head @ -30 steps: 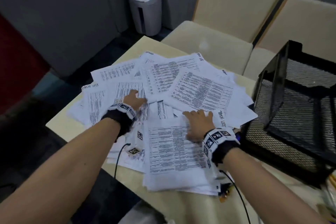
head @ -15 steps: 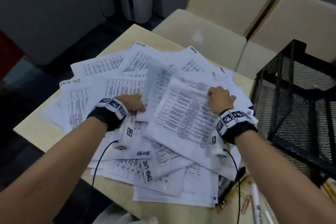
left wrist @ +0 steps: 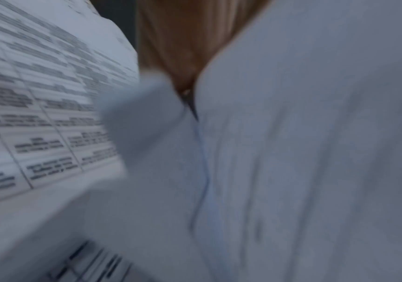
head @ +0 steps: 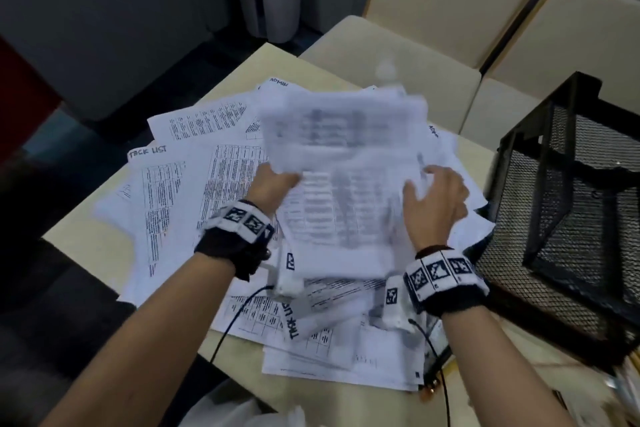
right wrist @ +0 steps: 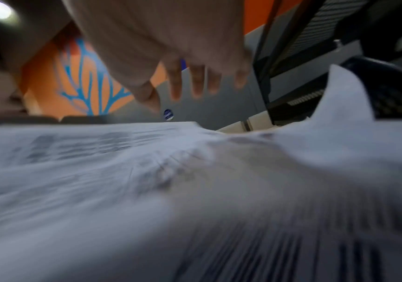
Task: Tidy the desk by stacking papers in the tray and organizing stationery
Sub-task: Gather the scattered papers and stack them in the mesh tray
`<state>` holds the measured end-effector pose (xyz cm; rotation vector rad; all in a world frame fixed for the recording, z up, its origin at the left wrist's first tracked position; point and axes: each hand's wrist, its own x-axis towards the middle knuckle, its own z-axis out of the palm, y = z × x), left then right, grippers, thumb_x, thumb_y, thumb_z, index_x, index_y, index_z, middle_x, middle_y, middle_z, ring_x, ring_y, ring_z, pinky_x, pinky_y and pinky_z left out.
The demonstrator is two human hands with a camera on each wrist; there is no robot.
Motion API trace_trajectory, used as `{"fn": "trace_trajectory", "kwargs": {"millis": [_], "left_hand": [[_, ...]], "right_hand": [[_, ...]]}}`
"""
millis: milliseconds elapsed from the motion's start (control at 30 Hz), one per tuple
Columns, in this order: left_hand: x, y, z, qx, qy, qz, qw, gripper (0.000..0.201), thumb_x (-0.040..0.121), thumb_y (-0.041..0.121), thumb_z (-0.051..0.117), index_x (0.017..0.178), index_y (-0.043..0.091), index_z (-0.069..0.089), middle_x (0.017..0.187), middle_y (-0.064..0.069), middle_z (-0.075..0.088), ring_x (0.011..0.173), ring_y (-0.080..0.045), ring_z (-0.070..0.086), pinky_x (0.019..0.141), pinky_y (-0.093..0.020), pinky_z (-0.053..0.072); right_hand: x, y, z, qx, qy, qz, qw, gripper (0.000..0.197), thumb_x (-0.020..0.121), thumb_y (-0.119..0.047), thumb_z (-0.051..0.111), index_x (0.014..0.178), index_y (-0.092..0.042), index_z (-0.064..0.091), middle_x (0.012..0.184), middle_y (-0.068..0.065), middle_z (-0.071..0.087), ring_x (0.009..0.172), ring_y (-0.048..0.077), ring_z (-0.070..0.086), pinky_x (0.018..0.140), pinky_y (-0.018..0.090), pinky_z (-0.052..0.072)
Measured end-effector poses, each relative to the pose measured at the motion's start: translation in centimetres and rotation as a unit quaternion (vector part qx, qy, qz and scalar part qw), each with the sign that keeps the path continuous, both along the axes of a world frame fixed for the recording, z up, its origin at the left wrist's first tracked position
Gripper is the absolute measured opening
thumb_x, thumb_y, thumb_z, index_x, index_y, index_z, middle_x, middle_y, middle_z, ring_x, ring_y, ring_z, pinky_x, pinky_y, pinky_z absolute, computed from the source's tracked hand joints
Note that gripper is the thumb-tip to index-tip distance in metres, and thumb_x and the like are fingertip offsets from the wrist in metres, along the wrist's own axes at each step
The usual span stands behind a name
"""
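Left hand point(head: 273, 184) pinches a blurred sheaf of papers point(head: 346, 163); right hand point(head: 434, 204) spread beside it. Mesh tray point(head: 554, 218) right of it looks empty, sheets litter the counter point(head: 83, 239).

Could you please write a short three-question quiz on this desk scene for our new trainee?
1. True or false: the black mesh tray already holds paper.
2. Which hand grips the lifted sheets: A left hand, B right hand?
3. Fill in: handwriting on a sheet at the left reads "TASK ____".

Key
1. False; none shows inside it.
2. A; the right hand's fingers are spread open.
3. LIST
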<state>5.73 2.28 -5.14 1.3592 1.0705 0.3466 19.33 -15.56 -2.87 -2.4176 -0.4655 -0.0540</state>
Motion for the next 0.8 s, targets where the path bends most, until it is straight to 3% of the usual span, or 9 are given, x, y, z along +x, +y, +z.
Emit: {"fn": "trace_trajectory", "kwargs": {"millis": [100, 233, 333, 400, 500, 567, 633, 733, 800], "left_hand": [[-2.0, 0.6, 0.4, -0.116, -0.125, 0.116, 0.978, 0.043, 0.082, 0.011, 0.067, 0.122, 0.003, 0.052, 0.107, -0.009, 0.064, 0.089, -0.018, 0.065, 0.080, -0.027, 0.056], [-4.1, -1.8, 0.6, -0.182, -0.134, 0.071, 0.972, 0.013, 0.092, 0.009, 0.055, 0.101, 0.001, 0.055, 0.080, -0.008, 0.062, 0.075, -0.022, 0.065, 0.067, -0.031, 0.058], [-6.3, -2.4, 0.7, -0.224, -0.077, -0.005, 0.972, 0.036, 0.094, 0.015, 0.051, 0.060, 0.004, 0.057, 0.047, -0.004, 0.062, 0.043, -0.015, 0.060, 0.045, -0.025, 0.052], [-7.8, -1.3, 0.6, -0.200, -0.025, -0.044, 0.978, 0.030, 0.086, 0.023, 0.062, 0.060, 0.007, 0.062, 0.055, -0.009, 0.063, 0.043, -0.018, 0.054, 0.045, -0.023, 0.047], [-9.9, 1.7, 0.0, 0.006, 0.140, 0.035, 0.990, 0.032, 0.084, 0.039, 0.064, 0.077, 0.008, 0.060, 0.078, -0.016, 0.062, 0.064, -0.023, 0.056, 0.070, -0.034, 0.051], [-11.0, 3.8, -0.3, 0.100, 0.248, 0.138, 0.954, 0.050, 0.085, 0.048, 0.059, 0.106, 0.002, 0.057, 0.112, -0.021, 0.057, 0.103, -0.031, 0.055, 0.096, -0.044, 0.043], [-11.4, 4.4, -0.5, 0.095, 0.351, 0.148, 0.920, 0.077, 0.087, 0.052, 0.052, 0.136, -0.004, 0.033, 0.142, -0.023, 0.031, 0.132, -0.036, 0.029, 0.109, -0.047, 0.026], [-10.0, 3.5, -0.8, 0.054, 0.375, 0.082, 0.922, 0.086, 0.090, 0.055, 0.044, 0.146, -0.003, 0.014, 0.154, -0.022, 0.007, 0.142, -0.040, 0.008, 0.115, -0.049, 0.013], [-8.6, 2.1, -0.8, 0.045, 0.353, 0.017, 0.934, 0.087, 0.092, 0.056, 0.040, 0.149, 0.000, 0.006, 0.156, -0.021, -0.001, 0.143, -0.042, 0.003, 0.116, -0.052, 0.011]], "right_hand": [[-2.1, 0.6, 0.6, 0.116, 0.111, -0.106, 0.981, 0.063, 0.080, -0.035, 0.068, 0.129, -0.009, 0.040, 0.140, 0.015, 0.031, 0.129, 0.033, 0.029, 0.105, 0.050, 0.031], [-3.3, 3.6, 0.2, 0.297, 0.339, -0.129, 0.883, 0.098, 0.070, -0.031, 0.079, 0.141, -0.007, 0.016, 0.147, 0.017, 0.019, 0.136, 0.028, 0.026, 0.111, 0.047, 0.031], [-1.9, 4.9, -0.3, 0.349, 0.446, -0.131, 0.814, 0.080, 0.072, -0.004, 0.074, 0.136, -0.002, 0.026, 0.132, 0.018, 0.041, 0.112, 0.030, 0.052, 0.092, 0.043, 0.050], [-1.0, 4.8, -0.4, 0.283, 0.460, -0.087, 0.837, 0.053, 0.074, 0.002, 0.070, 0.121, 0.007, 0.046, 0.104, 0.014, 0.057, 0.088, 0.024, 0.057, 0.079, 0.035, 0.048], [0.8, 3.9, -1.1, 0.194, 0.387, -0.028, 0.901, 0.021, 0.063, -0.002, 0.070, 0.079, -0.009, 0.057, 0.074, 0.009, 0.054, 0.074, 0.020, 0.054, 0.076, 0.035, 0.041], [1.8, 3.4, -1.6, 0.121, 0.350, -0.006, 0.929, 0.016, 0.059, -0.005, 0.066, 0.071, -0.009, 0.056, 0.075, 0.012, 0.056, 0.073, 0.022, 0.056, 0.071, 0.032, 0.043], [1.8, 3.2, -2.3, 0.051, 0.344, 0.003, 0.938, 0.010, 0.071, 0.002, 0.060, 0.066, -0.005, 0.054, 0.072, 0.012, 0.053, 0.071, 0.022, 0.054, 0.065, 0.027, 0.041], [-0.2, 4.5, -3.0, 0.034, 0.371, 0.036, 0.927, 0.025, 0.073, -0.008, 0.062, 0.097, -0.003, 0.061, 0.102, 0.018, 0.064, 0.097, 0.029, 0.061, 0.086, 0.039, 0.050], [-2.9, 5.9, -2.2, 0.069, 0.423, 0.063, 0.901, 0.044, 0.081, -0.010, 0.062, 0.122, -0.010, 0.048, 0.134, 0.019, 0.050, 0.119, 0.035, 0.052, 0.104, 0.048, 0.041]]}}
